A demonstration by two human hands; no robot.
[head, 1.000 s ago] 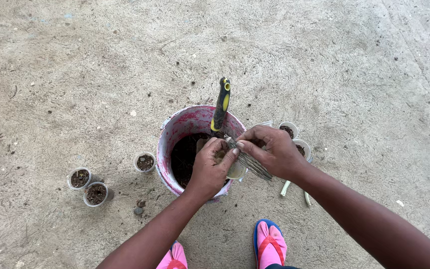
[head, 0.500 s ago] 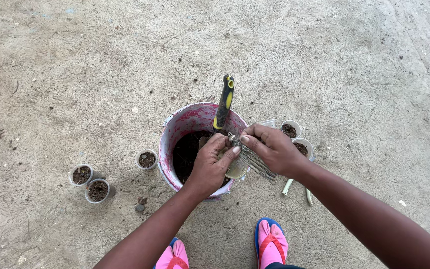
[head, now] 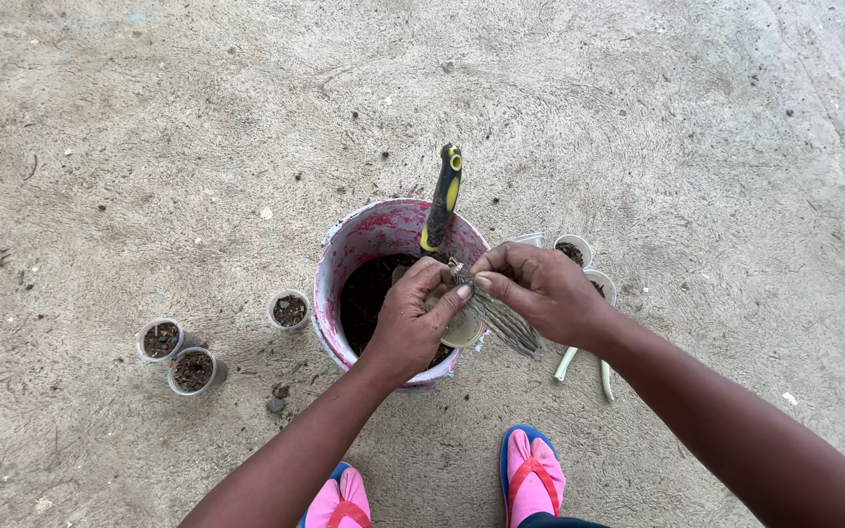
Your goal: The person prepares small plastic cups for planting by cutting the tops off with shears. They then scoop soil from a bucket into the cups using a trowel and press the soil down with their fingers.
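Two pink sandals [head: 534, 476] stand nearest, toes toward the work, on the bare concrete floor [head: 149, 127]. Above them both hands meet over the near rim of a pink-stained bucket [head: 356, 244] that holds dark soil. The left hand [head: 408, 328] curls around a small pale cup [head: 464, 330], fingers [head: 434, 279] closed on its side so that most of it is hidden under the palm. The right hand [head: 543, 290] pinches the top of a grey, ribbed, dried-looking bundle [head: 499, 319] between thumb and forefinger, the other fingers folded in; the bundle slants down and to the right from the pinch, which lies just at the cup's mouth. Whether its tip is inside the cup I cannot tell. Judged from this, the step goes best with the cup kept level over the bucket so spilled soil falls back in, and with a light pinch, since the bundle looks brittle. A trowel handle [head: 442, 200], black and yellow, stands up out of the soil just beyond the hands. Right of the bucket sit more cups [head: 573, 250] and two pale stalks [head: 567, 364]; to the left, well apart, three soil-filled cups [head: 191, 371] rest on the floor.
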